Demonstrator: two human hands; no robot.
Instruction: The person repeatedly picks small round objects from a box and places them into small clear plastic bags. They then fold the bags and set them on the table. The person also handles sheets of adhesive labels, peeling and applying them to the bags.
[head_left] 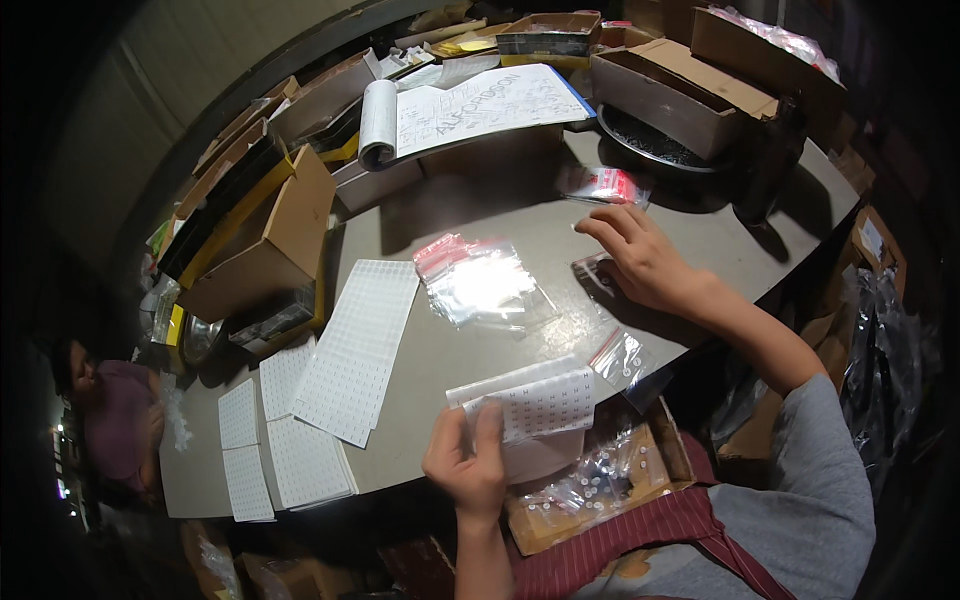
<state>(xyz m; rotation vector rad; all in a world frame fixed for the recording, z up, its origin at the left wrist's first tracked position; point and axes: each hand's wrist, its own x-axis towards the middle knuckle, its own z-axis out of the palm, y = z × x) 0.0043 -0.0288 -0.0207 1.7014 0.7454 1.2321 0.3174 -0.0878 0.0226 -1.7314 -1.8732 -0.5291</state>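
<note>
Head view, taking the grey counter (480,340) as landmark. Left hand (468,462) at its near edge, thumb and fingers (489,425) pinching a white sheet of small printed labels (540,405), part curled over. Right hand (648,262) farther in and to the right, fingers (612,228) spread flat, palm down, on a small clear zip bag (592,268) lying on the counter. Pile of clear red-striped zip bags (480,278) at mid-counter, just left of that hand; another small bag (620,358) near the edge beside the label sheet. Long white label sheets (355,345) toward the left end. Below the near edge, brown cardboard box of filled bags (600,480).

Probably best done by holding the bag flat and taut, peeling one label cleanly, keeping the sheet steady.
</note>
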